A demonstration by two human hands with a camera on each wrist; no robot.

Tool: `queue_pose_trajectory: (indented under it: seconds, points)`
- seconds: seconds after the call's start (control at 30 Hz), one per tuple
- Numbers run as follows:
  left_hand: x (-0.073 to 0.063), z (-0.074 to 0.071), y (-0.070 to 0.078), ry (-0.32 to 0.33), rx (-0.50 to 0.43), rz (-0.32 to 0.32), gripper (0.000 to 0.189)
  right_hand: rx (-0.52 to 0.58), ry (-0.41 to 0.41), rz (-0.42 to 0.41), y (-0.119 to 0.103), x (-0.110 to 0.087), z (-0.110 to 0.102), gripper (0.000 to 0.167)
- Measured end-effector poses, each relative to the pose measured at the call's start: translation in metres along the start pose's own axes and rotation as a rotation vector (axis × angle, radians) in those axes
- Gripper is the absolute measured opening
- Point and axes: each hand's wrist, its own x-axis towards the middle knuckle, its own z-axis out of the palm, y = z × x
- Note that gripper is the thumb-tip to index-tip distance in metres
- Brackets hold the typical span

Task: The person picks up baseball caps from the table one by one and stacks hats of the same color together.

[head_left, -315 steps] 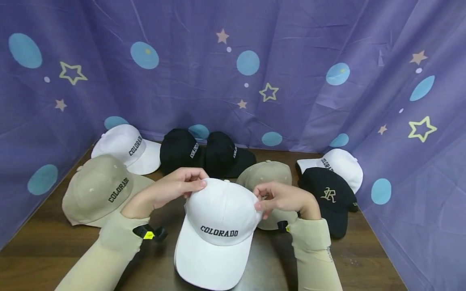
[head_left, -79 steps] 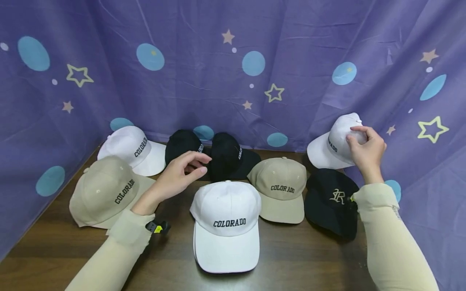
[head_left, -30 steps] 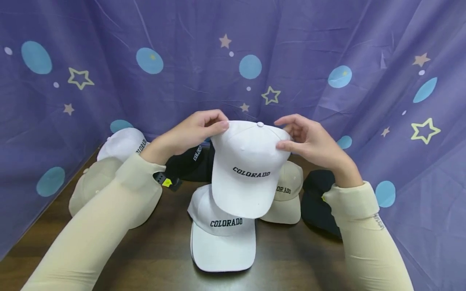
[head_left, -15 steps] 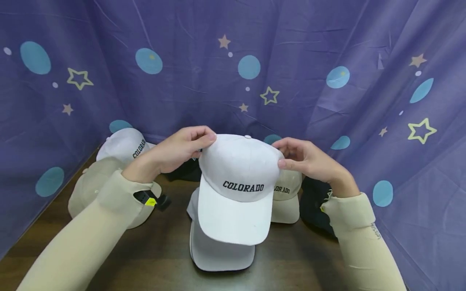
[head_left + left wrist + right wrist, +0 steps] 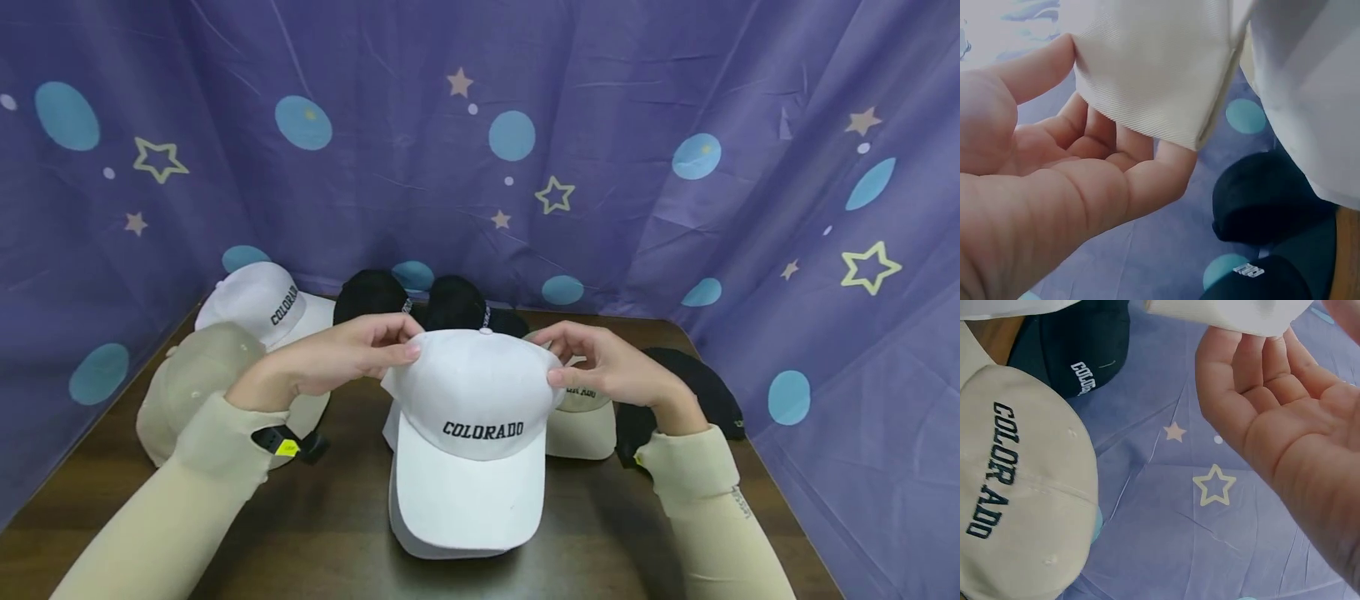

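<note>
In the head view a white cap [image 5: 472,383] with black COLORADO lettering overlaps another white cap [image 5: 420,543] at the front middle of the table, brims facing me. My left hand [image 5: 333,358] pinches its left side between thumb and fingers. On the opposite side my right hand [image 5: 611,367] holds it with the thumb in front and the fingers behind. The left wrist view shows the cap's hem [image 5: 1147,81] between my thumb and fingers. In the right wrist view, my fingers [image 5: 1254,369] lie at the cap's lower edge.
At the left stand a white cap [image 5: 247,300] and a beige cap [image 5: 195,375]. Two black caps [image 5: 367,296] sit at the back. A beige cap [image 5: 581,433] and a black cap [image 5: 697,383] are at the right. A purple curtain [image 5: 615,100] surrounds the wooden table [image 5: 337,517].
My right hand has taken the white cap from the back right. Both hands have brought it to the middle and lowered it over the front white cap.
</note>
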Motion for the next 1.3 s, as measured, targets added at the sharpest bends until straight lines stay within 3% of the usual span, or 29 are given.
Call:
queue_pose_trajectory:
  seconds: [0.23, 0.5, 0.87, 1.3]
  points:
    - [-0.004, 0.006, -0.022, -0.024, -0.010, 0.005, 0.029, 0.010, -0.033, -0.042, 0.013, -0.001, 0.014, 0.039]
    - [-0.003, 0.007, -0.044, -0.066, -0.056, 0.015, 0.028, -0.017, -0.037, 0.018, 0.023, 0.001, 0.025, 0.035]
    - [0.003, 0.010, -0.063, -0.085, -0.048, 0.007, 0.026, 0.000, -0.043, 0.053, 0.044, 0.004, 0.035, 0.038]
    - [0.005, 0.009, -0.072, -0.088, -0.009, -0.018, 0.026, -0.001, -0.035, 0.065, 0.055, 0.008, 0.045, 0.039]
